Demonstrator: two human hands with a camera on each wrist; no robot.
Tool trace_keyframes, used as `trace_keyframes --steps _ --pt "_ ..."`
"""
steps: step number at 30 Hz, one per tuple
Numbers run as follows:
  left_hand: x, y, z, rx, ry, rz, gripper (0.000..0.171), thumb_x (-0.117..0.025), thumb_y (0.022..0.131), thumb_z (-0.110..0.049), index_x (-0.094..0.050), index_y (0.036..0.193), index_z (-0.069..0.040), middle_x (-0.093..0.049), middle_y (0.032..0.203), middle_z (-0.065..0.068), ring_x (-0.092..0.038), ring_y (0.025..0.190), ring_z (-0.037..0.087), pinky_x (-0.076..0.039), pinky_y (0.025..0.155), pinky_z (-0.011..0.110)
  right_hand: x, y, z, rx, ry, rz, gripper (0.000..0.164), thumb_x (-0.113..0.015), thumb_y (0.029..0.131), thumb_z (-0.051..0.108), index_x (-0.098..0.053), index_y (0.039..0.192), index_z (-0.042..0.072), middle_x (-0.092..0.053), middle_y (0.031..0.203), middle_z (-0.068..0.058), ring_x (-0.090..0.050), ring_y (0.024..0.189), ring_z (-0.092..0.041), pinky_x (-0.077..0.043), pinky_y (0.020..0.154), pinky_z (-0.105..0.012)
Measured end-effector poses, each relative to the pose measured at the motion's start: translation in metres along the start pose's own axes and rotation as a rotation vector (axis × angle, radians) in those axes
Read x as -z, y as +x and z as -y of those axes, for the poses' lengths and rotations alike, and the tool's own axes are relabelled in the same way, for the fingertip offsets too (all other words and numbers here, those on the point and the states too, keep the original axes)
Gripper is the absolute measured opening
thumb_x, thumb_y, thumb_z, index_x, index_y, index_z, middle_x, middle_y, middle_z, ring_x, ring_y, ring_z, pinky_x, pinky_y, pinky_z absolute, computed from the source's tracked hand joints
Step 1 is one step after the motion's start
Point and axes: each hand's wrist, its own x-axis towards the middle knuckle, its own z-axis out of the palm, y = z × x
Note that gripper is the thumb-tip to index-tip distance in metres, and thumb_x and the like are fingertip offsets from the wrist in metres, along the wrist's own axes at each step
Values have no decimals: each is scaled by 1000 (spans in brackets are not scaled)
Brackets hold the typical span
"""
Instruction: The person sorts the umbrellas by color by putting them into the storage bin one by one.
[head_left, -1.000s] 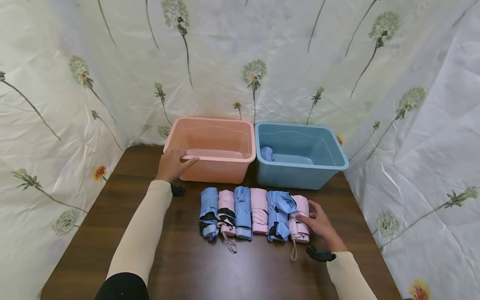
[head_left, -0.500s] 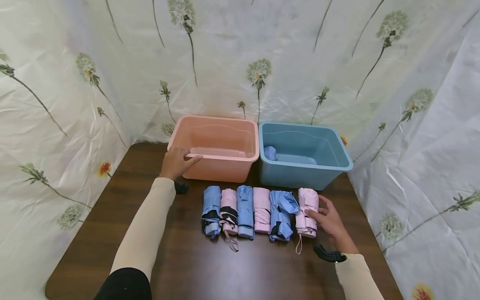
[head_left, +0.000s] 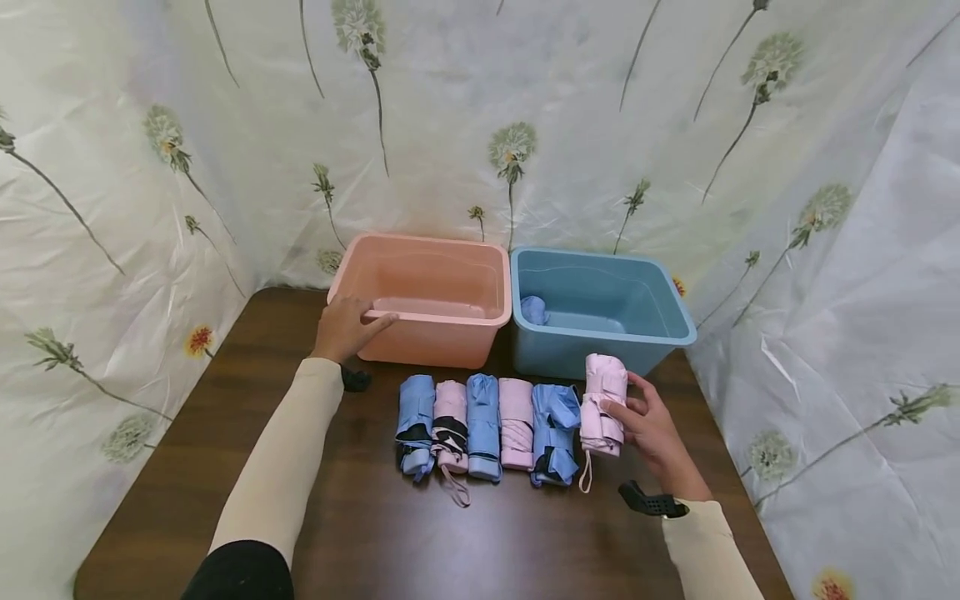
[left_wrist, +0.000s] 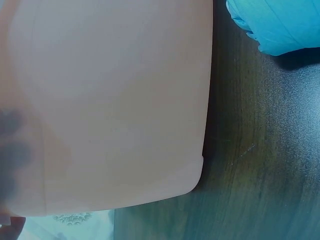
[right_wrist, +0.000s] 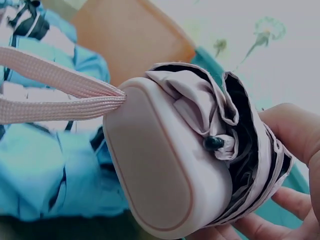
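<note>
My right hand (head_left: 658, 429) grips a pink folding umbrella (head_left: 603, 396) above the table, at the right end of a row of folded umbrellas. Up close in the right wrist view, the umbrella's flat handle end (right_wrist: 150, 165) and wrist loop (right_wrist: 60, 82) face the camera. Fingers and thumb wrap its fabric from the right. My left hand (head_left: 345, 329) holds the near left rim of an orange bin (head_left: 435, 342), thumb outside and fingers over the edge. Nearest the held umbrella on the table is a loosely wrapped blue umbrella (head_left: 556, 433).
Beside the orange bin stands a blue bin (head_left: 600, 350) with a blue rolled umbrella (head_left: 534, 310) inside. Further left in the row lie a pink umbrella (head_left: 516, 421), a blue one (head_left: 483, 425), another pink one (head_left: 451, 408) and another blue one (head_left: 416, 408). Patterned cloth (head_left: 435, 125) encloses the brown table (head_left: 420, 542).
My right hand has picked the pink umbrella up from the row's right end and raised it toward the blue bin. The left hand stays on the orange bin's rim.
</note>
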Motion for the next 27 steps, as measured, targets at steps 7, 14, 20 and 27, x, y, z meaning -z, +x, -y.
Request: trace_keyframes --steps 7,14,20,27 --pt "0 0 0 -26 2 16 48 -64 86 -55 -60 71 -9 -57 72 7 -48 75 24 -41 70 44 -10 -1 13 27 41 -12 90 -69 89 36 -9 154 24 -38 143 -22 -60 98 -16 -54 80 -35" --pt "2 0 4 -6 20 1 46 -65 85 -54 -64 77 -8 -60 77 7 -50 77 24 -42 72 45 -22 11 35 54 39 19 93 -71 85 41 -11 154 26 -42 140 -21 -61 99 -18 -54 80 -35" --pt "2 -2 3 -4 23 -2 49 -64 85 -56 -58 71 -9 -51 70 6 -45 72 24 -37 67 41 -30 13 49 58 35 38 91 -71 86 40 -12 153 23 -42 139 -22 -60 99 -22 -53 80 -36" --pt "2 -3 0 9 22 7 50 -65 85 -55 -68 85 -5 -63 85 10 -53 83 27 -44 78 49 -33 11 55 53 59 38 89 -72 86 37 -15 153 23 -43 137 -22 -61 96 -22 -54 78 -35"
